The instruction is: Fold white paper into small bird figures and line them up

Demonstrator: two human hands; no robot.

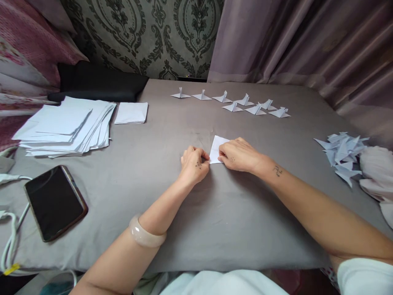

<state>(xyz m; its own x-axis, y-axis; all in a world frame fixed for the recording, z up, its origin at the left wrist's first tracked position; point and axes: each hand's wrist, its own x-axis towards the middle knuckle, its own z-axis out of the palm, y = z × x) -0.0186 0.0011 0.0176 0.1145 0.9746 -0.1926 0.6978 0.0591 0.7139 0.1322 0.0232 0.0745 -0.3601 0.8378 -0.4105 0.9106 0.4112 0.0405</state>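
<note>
A small folded sheet of white paper point(216, 147) lies on the grey cloth between my hands. My left hand point(194, 164) is closed, with thumb and fingertips at the paper's lower left corner. My right hand point(240, 155) has its fingers curled onto the paper's right part and covers that side of it. How the sheet is folded beneath the right hand is hidden. Beyond my hands, several folded paper birds point(257, 110) stand in two rows towards the back of the table.
At the left lie a stack of white paper point(70, 127), a smaller pile of square sheets point(132, 113), a dark-screened tablet point(55, 203) and white cables point(14, 233). A heap of folded paper pieces point(342, 151) sits at the right beside a pale cloth point(377, 170).
</note>
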